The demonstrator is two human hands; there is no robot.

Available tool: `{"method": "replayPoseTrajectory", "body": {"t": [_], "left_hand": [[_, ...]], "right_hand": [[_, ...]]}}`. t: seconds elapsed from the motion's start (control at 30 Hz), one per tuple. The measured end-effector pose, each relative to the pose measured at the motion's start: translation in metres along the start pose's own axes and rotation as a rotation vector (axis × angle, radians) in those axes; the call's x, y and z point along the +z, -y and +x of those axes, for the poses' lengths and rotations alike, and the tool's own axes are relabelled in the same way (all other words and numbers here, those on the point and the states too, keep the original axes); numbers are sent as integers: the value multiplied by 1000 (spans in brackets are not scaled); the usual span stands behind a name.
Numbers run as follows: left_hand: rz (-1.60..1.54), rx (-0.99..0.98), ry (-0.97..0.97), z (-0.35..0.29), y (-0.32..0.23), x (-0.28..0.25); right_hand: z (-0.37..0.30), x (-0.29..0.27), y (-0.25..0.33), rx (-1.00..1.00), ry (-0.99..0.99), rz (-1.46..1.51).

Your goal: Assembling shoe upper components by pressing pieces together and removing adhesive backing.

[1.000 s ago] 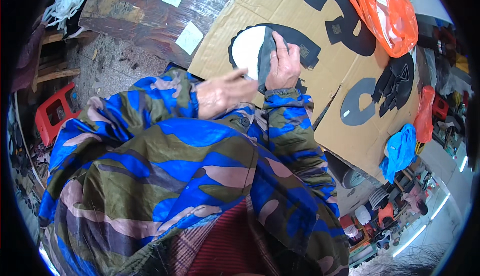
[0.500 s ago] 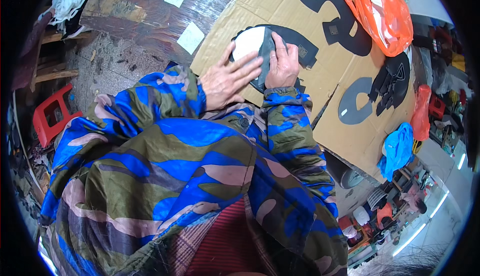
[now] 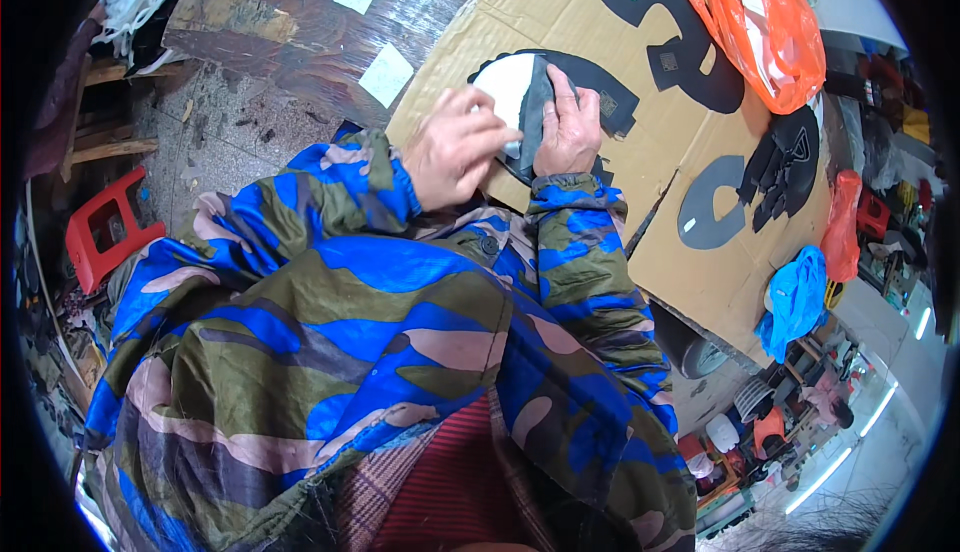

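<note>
A black shoe upper (image 3: 597,82) lies on the cardboard, with a smooth white toe piece (image 3: 507,84) and a folded-back dark grey lining (image 3: 537,107) on it. On the lining rests my right hand (image 3: 570,132), its index finger stretched along it and the other fingers bent, gripping the upper. My left hand (image 3: 455,147) is closed at the left rim of the white piece. Its fingers are curled together, and what they pinch, if anything, is hidden.
The cardboard sheet (image 3: 640,162) covers part of a dark wooden table (image 3: 290,12). Nearby are another black upper (image 3: 690,67), a grey curved piece (image 3: 712,207), black pieces (image 3: 785,167), an orange plastic bag (image 3: 760,42), a blue bag (image 3: 795,297) and paper squares (image 3: 385,75). A red stool (image 3: 110,227) stands left.
My left hand has gone from lying flat with spread fingers to curled fingers, drawn back to the left edge of the white piece. My right hand has barely shifted.
</note>
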State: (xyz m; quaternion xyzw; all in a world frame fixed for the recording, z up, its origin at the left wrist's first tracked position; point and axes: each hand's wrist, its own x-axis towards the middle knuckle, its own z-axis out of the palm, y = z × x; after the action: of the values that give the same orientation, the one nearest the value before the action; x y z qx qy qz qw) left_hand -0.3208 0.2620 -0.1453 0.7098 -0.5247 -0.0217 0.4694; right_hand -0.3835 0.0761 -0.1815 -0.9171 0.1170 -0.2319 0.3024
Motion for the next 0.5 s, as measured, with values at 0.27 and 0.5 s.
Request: {"method": "replayPoseTrajectory", "body": {"t": [0.27, 0.5], "left_hand": [[198, -88, 7, -10, 13, 27], [136, -112, 21, -11, 15, 28]], "right_hand": [[1, 1, 0, -5, -21, 21], [2, 0, 0, -22, -28, 7]]}}
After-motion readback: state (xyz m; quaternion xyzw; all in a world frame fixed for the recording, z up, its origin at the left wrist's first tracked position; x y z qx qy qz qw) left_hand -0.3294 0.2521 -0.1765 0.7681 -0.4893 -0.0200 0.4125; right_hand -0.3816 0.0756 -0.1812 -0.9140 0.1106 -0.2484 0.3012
